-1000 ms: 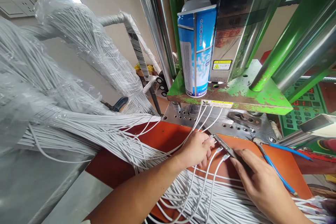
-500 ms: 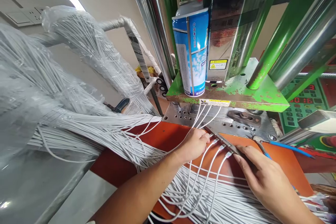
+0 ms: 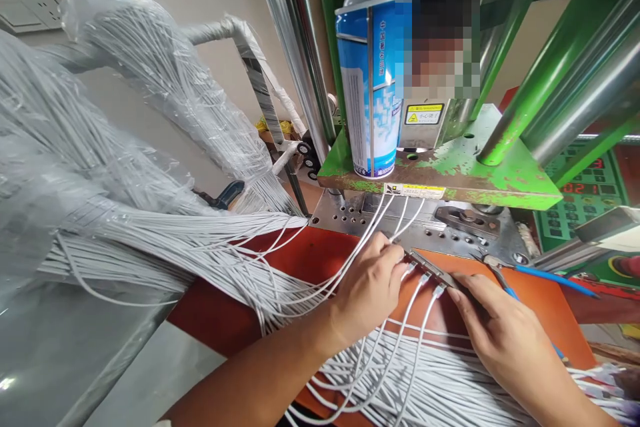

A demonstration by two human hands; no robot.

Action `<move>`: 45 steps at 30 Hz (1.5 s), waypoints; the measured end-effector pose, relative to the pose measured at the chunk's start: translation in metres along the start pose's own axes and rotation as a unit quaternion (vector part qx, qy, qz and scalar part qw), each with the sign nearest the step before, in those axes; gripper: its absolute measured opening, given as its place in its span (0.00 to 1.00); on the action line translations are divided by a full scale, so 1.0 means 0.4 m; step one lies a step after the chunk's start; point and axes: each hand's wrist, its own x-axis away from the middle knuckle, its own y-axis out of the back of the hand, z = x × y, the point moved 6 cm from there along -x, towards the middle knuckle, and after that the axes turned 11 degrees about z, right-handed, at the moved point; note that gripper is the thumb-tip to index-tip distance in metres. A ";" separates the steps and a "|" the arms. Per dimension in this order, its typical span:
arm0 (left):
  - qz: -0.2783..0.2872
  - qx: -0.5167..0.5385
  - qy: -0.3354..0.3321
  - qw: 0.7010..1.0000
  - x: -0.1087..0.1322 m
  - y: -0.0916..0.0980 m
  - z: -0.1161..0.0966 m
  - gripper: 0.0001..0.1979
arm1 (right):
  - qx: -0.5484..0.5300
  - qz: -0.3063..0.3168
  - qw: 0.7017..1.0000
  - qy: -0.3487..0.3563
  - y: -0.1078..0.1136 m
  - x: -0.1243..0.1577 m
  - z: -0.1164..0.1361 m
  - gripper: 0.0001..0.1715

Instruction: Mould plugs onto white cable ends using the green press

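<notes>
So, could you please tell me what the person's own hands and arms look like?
Both the left hand and the right hand are bare, with no gloves, and no ring or watch shows. The left forearm and right forearm are bare too, with no sleeve in view.

The person's bare left hand (image 3: 367, 297) is reaching forward from the lower left of the head view, its back turning upward and its fingers (image 3: 390, 267) curling down close together. The bare left forearm (image 3: 250, 373) is slanting up toward it, with the wrist bending slightly. The bare right hand (image 3: 500, 340) is angling in from the lower right, near the left hand but not touching it, its fingers (image 3: 475, 307) stretching forward and slightly spread. The bare right forearm (image 3: 565, 400) is running out past the bottom edge.
</notes>
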 end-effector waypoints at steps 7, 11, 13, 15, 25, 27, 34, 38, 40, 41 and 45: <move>0.032 0.033 0.019 0.999 -0.009 -0.033 0.014 0.07 | -0.019 0.008 1.000 -0.004 0.008 -0.003 0.004 0.10; 0.010 0.038 0.038 0.999 -0.011 -0.032 0.021 0.10 | -0.031 0.008 0.999 -0.005 0.008 -0.003 0.006 0.10; -0.002 0.030 0.049 0.998 -0.008 -0.031 0.027 0.12 | -0.036 0.008 0.999 -0.008 0.008 -0.005 0.006 0.10; -0.011 0.029 0.054 0.998 -0.008 -0.033 0.033 0.11 | -0.037 0.010 0.999 -0.014 0.008 -0.008 0.002 0.10; 0.031 0.090 0.017 0.995 0.026 0.016 -0.048 0.14 | 0.028 -0.006 1.000 0.003 0.019 -0.011 0.015 0.15; 0.111 0.193 0.005 0.975 0.042 0.048 -0.083 0.14 | 0.045 -0.031 0.998 0.016 0.061 -0.080 0.010 0.21; -0.132 0.248 0.034 0.959 -0.074 0.140 0.048 0.17 | 0.025 -0.002 0.999 -0.039 0.150 -0.507 -0.124 0.19; -0.075 0.408 0.086 0.906 -0.166 0.038 0.132 0.29 | 0.010 -0.009 0.999 -0.034 0.119 -0.575 -0.155 0.18; -0.034 0.482 0.100 0.870 -0.195 0.009 0.135 0.30 | 0.003 -0.019 0.999 -0.035 0.107 -0.570 -0.153 0.19; -0.013 0.520 0.109 0.847 -0.207 0.002 0.132 0.29 | 0.000 -0.026 0.999 -0.036 0.105 -0.567 -0.150 0.20; 0.059 0.629 0.118 0.766 -0.238 0.012 0.096 0.21 | -0.011 -0.067 0.997 -0.041 0.121 -0.552 -0.134 0.21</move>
